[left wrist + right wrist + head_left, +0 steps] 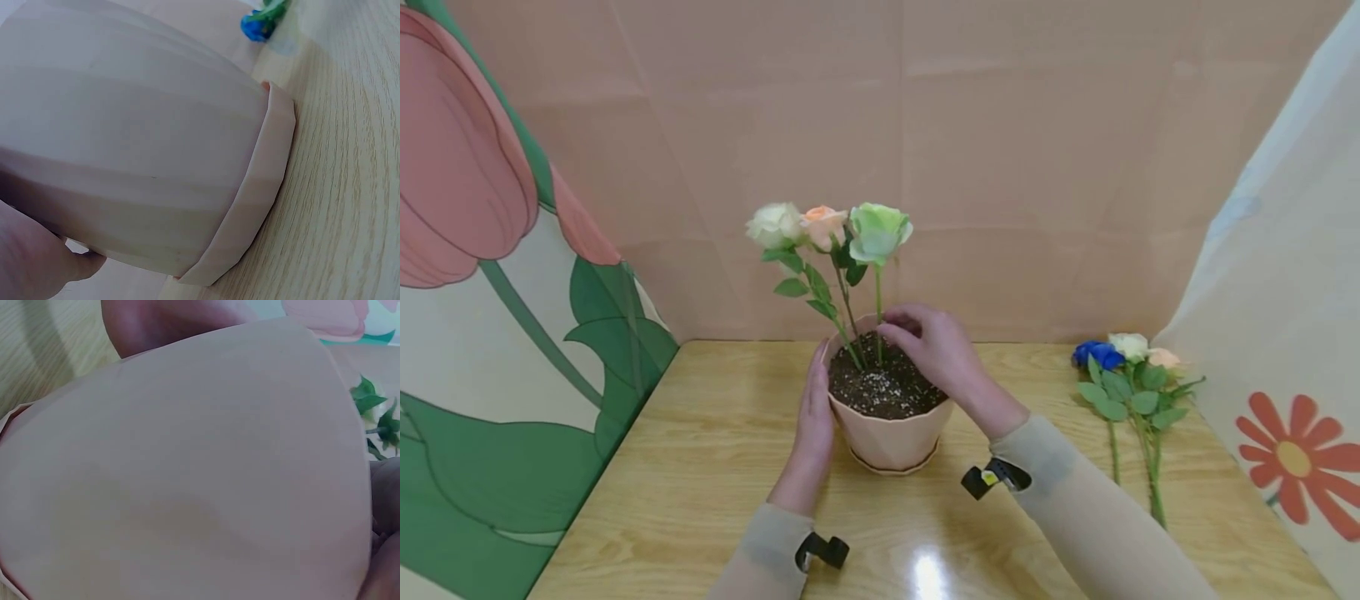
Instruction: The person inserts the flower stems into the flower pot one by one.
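Observation:
A pale pink flowerpot [891, 437] filled with dark soil [887, 392] stands on a matching saucer [250, 206]. Three artificial roses rise from the soil: a white rose [775, 225], a peach rose [824, 227] and a green rose [880, 233]. My left hand [815, 408] rests along the pot's left side, its fingers fairly straight. Over the soil, my right hand [932, 346] pinches the green rose's stem low down between thumb and fingers. In the right wrist view the pot wall hides most of that hand.
On the table's right lie more flowers: a blue rose [1097, 355], a white rose [1129, 346] and a peach rose [1165, 360], with leafy stems toward the front. The wooden table [700, 467] meets a pink backdrop [1037, 167] behind the pot and printed cloths at both sides.

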Action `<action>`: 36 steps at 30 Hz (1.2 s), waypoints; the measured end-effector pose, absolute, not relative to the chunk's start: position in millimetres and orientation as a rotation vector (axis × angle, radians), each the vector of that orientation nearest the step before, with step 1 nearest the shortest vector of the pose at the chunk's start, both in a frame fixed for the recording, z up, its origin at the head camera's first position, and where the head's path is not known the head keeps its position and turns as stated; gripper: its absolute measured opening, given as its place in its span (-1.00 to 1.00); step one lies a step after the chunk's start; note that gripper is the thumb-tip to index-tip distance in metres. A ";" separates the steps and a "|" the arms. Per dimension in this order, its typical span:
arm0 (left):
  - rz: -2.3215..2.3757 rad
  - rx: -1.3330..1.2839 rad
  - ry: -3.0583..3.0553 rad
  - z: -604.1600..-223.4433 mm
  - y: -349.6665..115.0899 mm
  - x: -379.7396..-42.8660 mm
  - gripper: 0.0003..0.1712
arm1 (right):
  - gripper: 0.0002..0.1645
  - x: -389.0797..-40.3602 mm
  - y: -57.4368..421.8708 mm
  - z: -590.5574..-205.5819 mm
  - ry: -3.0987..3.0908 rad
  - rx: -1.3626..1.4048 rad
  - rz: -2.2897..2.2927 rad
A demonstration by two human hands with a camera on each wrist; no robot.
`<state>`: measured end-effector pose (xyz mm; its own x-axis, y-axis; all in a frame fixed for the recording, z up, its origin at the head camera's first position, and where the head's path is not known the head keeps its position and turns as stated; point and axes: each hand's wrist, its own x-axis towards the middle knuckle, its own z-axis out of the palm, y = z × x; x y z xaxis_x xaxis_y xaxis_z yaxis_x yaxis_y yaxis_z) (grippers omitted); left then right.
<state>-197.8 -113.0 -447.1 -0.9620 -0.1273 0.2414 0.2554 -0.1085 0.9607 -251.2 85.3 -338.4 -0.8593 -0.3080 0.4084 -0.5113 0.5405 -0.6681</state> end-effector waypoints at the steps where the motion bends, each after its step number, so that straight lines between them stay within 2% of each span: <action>1: -2.160 -0.140 -1.903 -447.2 -113.0 -197.9 -0.27 | -0.68 -250.0 86.8 -337.2 -2.533 0.683 1.229; 9: -2.156 -0.136 -1.919 -447.3 -113.4 -198.3 -0.26 | -0.63 -240.0 109.8 -328.5 -2.507 0.616 1.285; 17: -2.124 -0.160 -1.953 -447.1 -113.9 -197.1 -0.26 | -0.70 -228.6 145.2 -327.3 -2.430 0.526 1.258; 26: -2.130 -0.146 -1.973 -448.9 -115.7 -196.7 -0.25 | -0.59 -209.6 183.2 -326.4 -2.484 0.414 1.108; 36: -2.132 -0.150 -1.979 -446.5 -115.6 -195.5 -0.24 | -0.60 -194.7 220.1 -335.5 -2.453 0.349 1.087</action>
